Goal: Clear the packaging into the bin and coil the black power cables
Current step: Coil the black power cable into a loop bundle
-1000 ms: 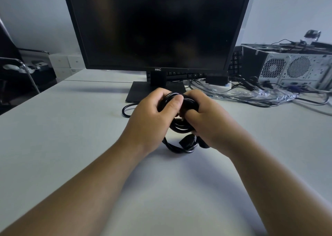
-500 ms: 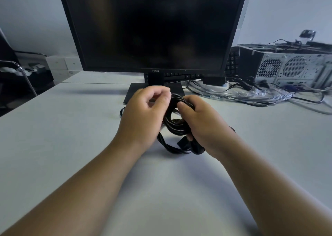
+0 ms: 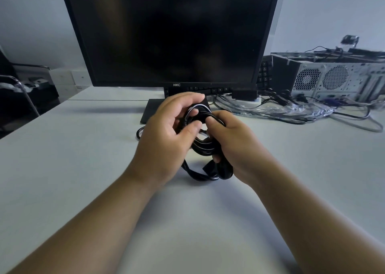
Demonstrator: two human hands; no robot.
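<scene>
Cable [image 3: 203, 148], black, sits bundled between our hands above the table [image 3: 73, 159], in front of the monitor [image 3: 166, 33]. Left hand [image 3: 166, 140] pinches a top loop, right hand [image 3: 233, 144] grips the coil's side, plug hanging below. Risk we see: loose tail left of the stand snags, or loops spring apart if either grip slackens. Plastic wrap [image 3: 291, 111] not binned yet.

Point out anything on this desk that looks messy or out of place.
Crumpled clear plastic packaging lies tangled with loose cables right of the monitor, not binned. The computer case seems to lie on its side.
</scene>
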